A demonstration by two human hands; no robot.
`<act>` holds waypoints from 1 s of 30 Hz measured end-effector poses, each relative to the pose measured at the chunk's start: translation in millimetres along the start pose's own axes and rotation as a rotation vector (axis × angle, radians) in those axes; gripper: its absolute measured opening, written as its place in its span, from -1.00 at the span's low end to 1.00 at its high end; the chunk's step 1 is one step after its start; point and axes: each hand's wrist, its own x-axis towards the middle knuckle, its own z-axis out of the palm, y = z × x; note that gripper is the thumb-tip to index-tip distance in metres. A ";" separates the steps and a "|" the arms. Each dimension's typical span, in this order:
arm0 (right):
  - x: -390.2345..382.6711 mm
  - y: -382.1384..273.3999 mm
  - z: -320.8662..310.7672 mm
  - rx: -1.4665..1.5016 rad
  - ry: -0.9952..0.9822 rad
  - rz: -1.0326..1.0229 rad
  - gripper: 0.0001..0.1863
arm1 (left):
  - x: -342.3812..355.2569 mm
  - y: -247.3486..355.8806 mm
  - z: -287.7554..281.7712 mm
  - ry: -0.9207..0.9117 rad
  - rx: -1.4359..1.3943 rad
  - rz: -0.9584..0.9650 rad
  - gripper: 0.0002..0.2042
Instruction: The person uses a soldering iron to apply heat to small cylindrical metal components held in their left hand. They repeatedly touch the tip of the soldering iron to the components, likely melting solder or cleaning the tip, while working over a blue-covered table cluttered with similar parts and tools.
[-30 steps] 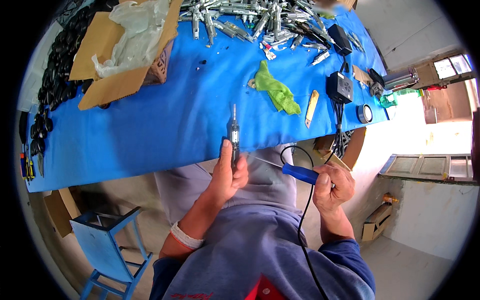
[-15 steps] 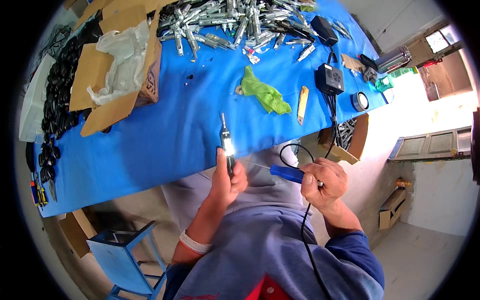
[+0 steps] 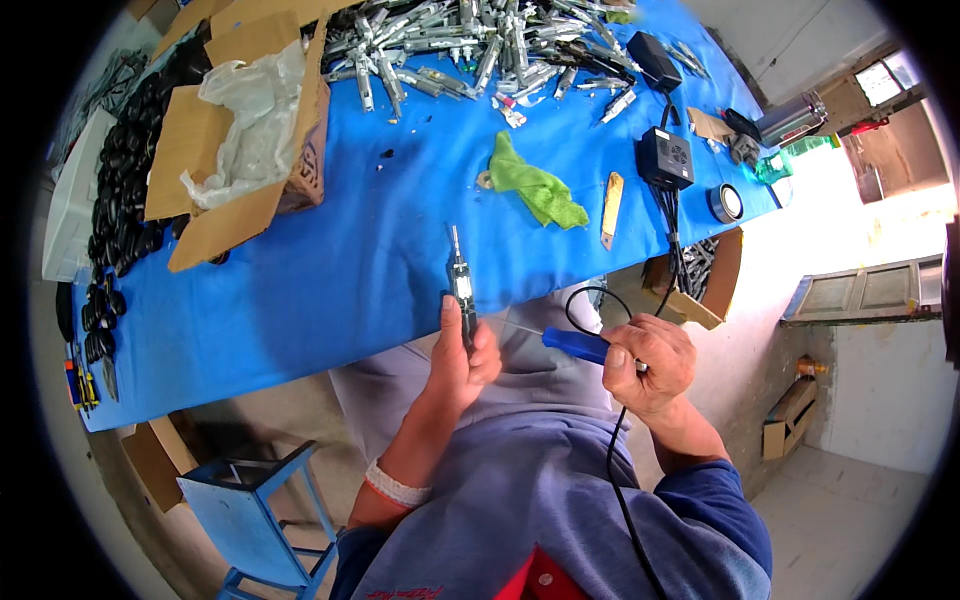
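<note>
1. left grip (image 3: 462,365) is clasped around the dark lower end of a slim device (image 3: 462,285); my right grip (image 3: 650,368) grasps the handle of a blue screwdriver (image 3: 575,344).
2. the device is at the near edge of the blue-covered desk (image 3: 300,310), its thin metal tip pointing away from me.
3. i judge it light and stiff, a little slippery; the tip seems the most fragile part.
4. best held by the dark body, clear of the tip.
5. whether the screwdriver's shaft touches it, i cannot tell.
</note>
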 end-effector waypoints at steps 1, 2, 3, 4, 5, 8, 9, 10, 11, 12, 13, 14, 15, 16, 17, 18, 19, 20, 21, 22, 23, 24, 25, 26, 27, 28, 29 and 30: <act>0.7 -0.5 -0.2 -0.003 -0.005 -0.003 -0.92 | 0.2 -0.2 -0.1 0.003 0.004 0.001 -0.38; 1.4 -1.1 -0.3 -0.006 -0.011 -0.006 -0.90 | 0.5 -0.6 -0.4 0.006 0.008 0.001 -0.38; 1.9 -1.8 -0.5 -0.013 -0.014 -0.001 -0.89 | 0.7 -1.0 -0.5 0.010 0.013 0.002 -0.38; 2.2 -2.5 -0.8 -0.019 -0.018 0.005 -0.89 | 0.5 -1.0 -0.1 0.005 0.016 0.006 -0.38; 2.4 -2.8 -0.8 -0.026 -0.022 0.011 -0.88 | 0.2 -0.8 0.4 0.000 0.019 0.010 -0.38; 1.1 -2.1 -1.1 -0.021 0.000 0.019 -0.92 | 1.0 -1.0 -0.4 -0.012 0.021 0.011 -0.38; 1.2 -2.1 -1.3 -0.021 -0.002 0.020 -0.92 | 1.2 -1.0 -0.8 -0.013 0.020 0.011 -0.37; 1.5 -2.2 -1.6 -0.021 -0.003 0.020 -0.92 | 1.3 -1.1 -1.1 -0.013 0.018 0.010 -0.38; 1.7 -2.3 -1.6 -0.020 -0.005 0.021 -0.92 | 1.4 -1.3 -1.5 -0.012 0.015 0.010 -0.38; 1.3 -2.3 -1.4 -0.030 -0.003 0.020 -0.93 | 1.6 -1.2 -1.7 -0.012 0.014 0.009 -0.38; 0.7 -2.2 -1.1 -0.040 -0.002 0.020 -0.87 | 1.5 -1.2 -1.4 -0.005 0.015 0.008 -0.38; 0.4 -2.1 -0.8 -0.050 0.000 0.020 -0.79 | 1.3 -1.1 -0.8 0.002 0.017 0.008 -0.38; 0.5 -2.2 -0.5 -0.047 0.006 0.020 -0.79 | 1.1 -1.2 -0.4 0.009 0.018 0.007 -0.38; 0.8 -2.5 -0.1 -0.045 0.012 0.019 -0.78 | 1.2 -1.3 -0.4 0.009 0.017 0.006 -0.38; 1.0 -2.7 0.0 -0.043 0.018 0.019 -0.78 | 1.4 -1.5 -0.4 0.009 0.016 0.006 -0.38; 1.0 -3.0 -0.1 -0.045 0.016 0.023 -0.78 | 1.6 -1.7 -0.5 0.009 0.015 0.005 -0.38; 0.8 -3.4 -0.3 -0.047 0.015 0.027 -0.78 | 1.9 -2.1 -0.7 0.010 0.019 0.003 -0.38; 0.7 -3.7 -0.7 -0.049 0.014 0.031 -0.78 | 2.2 -2.7 -1.0 0.011 0.023 0.001 -0.38; 1.0 -3.6 -1.5 -0.045 0.008 0.031 -0.85 | 2.6 -3.0 -1.1 0.011 0.027 0.000 -0.38; 1.2 -3.4 -2.7 -0.042 0.003 0.031 -0.91 | 2.7 -3.2 -1.2 0.009 0.026 0.000 -0.38; 1.3 -3.0 -3.6 -0.038 -0.002 0.032 -0.95 | 2.9 -3.4 -1.3 0.006 0.024 -0.001 -0.38; 1.2 -2.6 -4.2 -0.051 -0.006 0.029 -0.95 | 3.1 -3.7 -1.4 0.002 0.022 -0.002 -0.38; 1.1 -2.2 -4.6 -0.064 -0.010 0.027 -0.95 | 3.2 -3.8 -1.6 -0.002 0.021 -0.002 -0.38; 0.9 -1.6 -5.1 -0.077 -0.013 0.025 -0.95 | 3.2 -3.8 -2.0 -0.007 0.019 -0.002 -0.38; 0.3 -0.5 -6.2 -0.070 -0.032 0.055 -0.94 | 3.3 -3.9 -2.2 -0.012 0.018 -0.002 -0.38; -0.5 1.0 -7.5 -0.063 -0.051 0.086 -0.93 | 3.1 -3.9 -2.0 -0.014 0.016 0.000 -0.38; -0.8 1.7 -8.1 -0.056 -0.070 0.116 -0.92 | 2.8 -3.7 -1.4 -0.016 0.014 0.002 -0.38; -0.4 1.5 -7.3 -0.044 -0.061 0.145 -0.87 | 2.8 -3.5 -0.9 -0.019 0.014 0.004 -0.38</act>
